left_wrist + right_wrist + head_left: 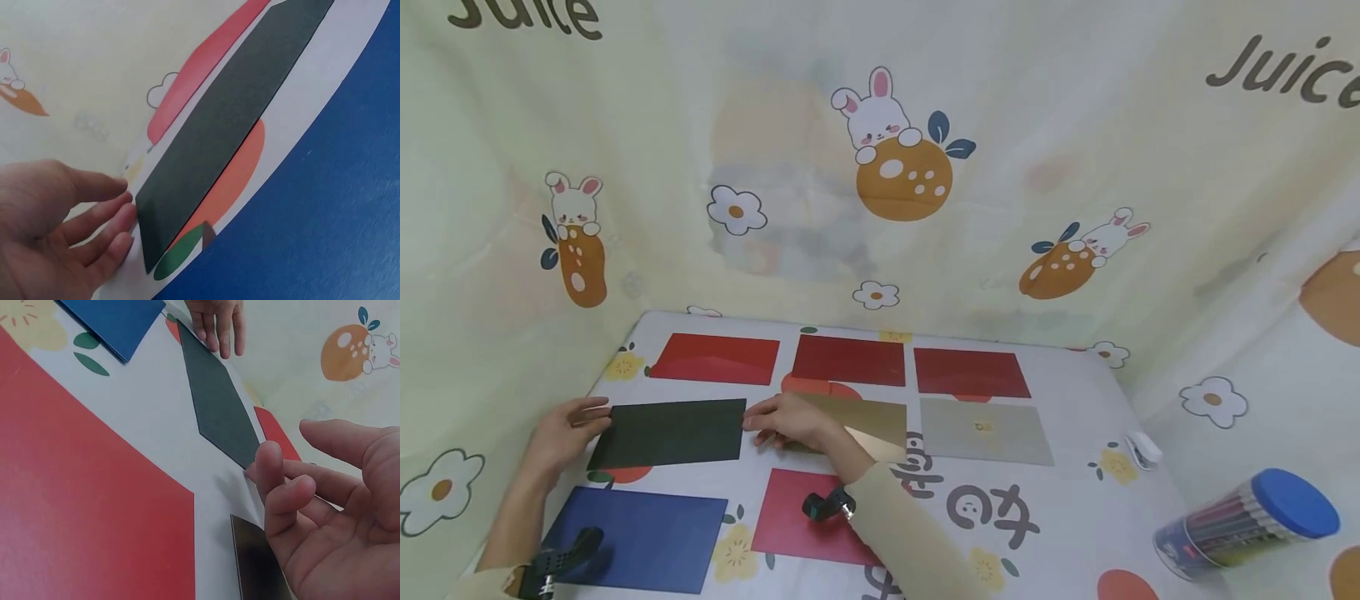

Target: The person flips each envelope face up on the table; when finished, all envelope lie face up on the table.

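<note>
A dark green, nearly black rectangular sheet lies flat at the left of the middle row. My left hand is at its left end, with fingers extended and fingertips right at the short edge, as the left wrist view shows with the sheet. At the opposite end is my right hand, its fingertips by the right edge and its fingers loosely bent in the right wrist view. That hand partly covers a gold sheet. Below lie a blue sheet and a pinkish-red sheet, the latter partly hidden by the right forearm.
Three red sheets, left, middle and right, form the back row. A silver-grey sheet lies right of the gold one. At the right stand a blue-lidded tub of pens and a small white object. Printed curtains surround the table.
</note>
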Tool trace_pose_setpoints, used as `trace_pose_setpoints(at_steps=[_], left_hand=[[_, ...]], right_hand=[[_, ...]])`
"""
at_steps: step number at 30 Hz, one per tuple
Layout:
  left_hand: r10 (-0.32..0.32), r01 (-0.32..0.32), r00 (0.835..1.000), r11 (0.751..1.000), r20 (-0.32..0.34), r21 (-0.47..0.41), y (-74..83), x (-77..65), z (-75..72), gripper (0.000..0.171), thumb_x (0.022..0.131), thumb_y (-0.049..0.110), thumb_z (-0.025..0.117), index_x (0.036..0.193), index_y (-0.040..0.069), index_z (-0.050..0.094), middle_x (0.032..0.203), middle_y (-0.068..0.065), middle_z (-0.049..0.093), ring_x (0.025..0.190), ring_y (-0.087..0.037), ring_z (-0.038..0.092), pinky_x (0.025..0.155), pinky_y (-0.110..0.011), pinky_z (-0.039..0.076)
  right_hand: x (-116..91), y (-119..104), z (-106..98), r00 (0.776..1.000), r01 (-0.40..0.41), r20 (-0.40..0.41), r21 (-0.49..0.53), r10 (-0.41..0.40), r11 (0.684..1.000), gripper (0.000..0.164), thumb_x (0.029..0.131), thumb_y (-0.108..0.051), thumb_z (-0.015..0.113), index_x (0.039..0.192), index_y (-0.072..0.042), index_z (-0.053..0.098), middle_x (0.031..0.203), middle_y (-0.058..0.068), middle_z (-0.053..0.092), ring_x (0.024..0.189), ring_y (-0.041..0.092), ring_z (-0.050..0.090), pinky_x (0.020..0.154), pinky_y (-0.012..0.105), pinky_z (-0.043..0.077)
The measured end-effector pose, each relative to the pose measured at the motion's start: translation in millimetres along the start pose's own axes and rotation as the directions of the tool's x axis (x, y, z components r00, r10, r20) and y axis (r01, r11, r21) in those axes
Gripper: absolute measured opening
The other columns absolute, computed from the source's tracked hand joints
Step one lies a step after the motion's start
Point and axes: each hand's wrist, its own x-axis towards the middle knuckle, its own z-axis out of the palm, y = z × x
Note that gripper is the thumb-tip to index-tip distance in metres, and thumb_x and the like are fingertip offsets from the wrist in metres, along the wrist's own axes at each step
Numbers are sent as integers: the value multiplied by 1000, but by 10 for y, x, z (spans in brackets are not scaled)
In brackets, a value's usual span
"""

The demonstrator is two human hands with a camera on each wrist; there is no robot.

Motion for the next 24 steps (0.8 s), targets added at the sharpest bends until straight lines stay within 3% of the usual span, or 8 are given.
trace_pose_setpoints(at_steps=[8,19,24], left_hand=[[-108,109,991,994,-77,19,55,-7,44,45,101,9,57,140,-9,47,134,-38,53,120,-52,54,93,-59,50],[-203,199,978,977,-55,-72,127,10,53,51,103,16,55,147,-6,42,140,-37,49,123,-51,52,97,-59,49],[-171,163,984,979,-54,-119,81,80,42,52,103,11,55,150,-4,40,142,-33,50,125,-46,54,86,-37,57]], right_hand=[[6,-1,55,1000,-11,-27,21,11,1000,39,95,-22,70,129,-1,67,101,12,75,75,15,67,53,21,46],[1,-4,42,1000,-14,-19,144,17,989,37,96,-20,67,125,4,67,107,19,72,77,17,64,55,21,46],[-4,2,20,999,-15,-27,134,18,991,36,97,-20,66,125,3,67,106,15,72,76,16,63,55,22,47]])
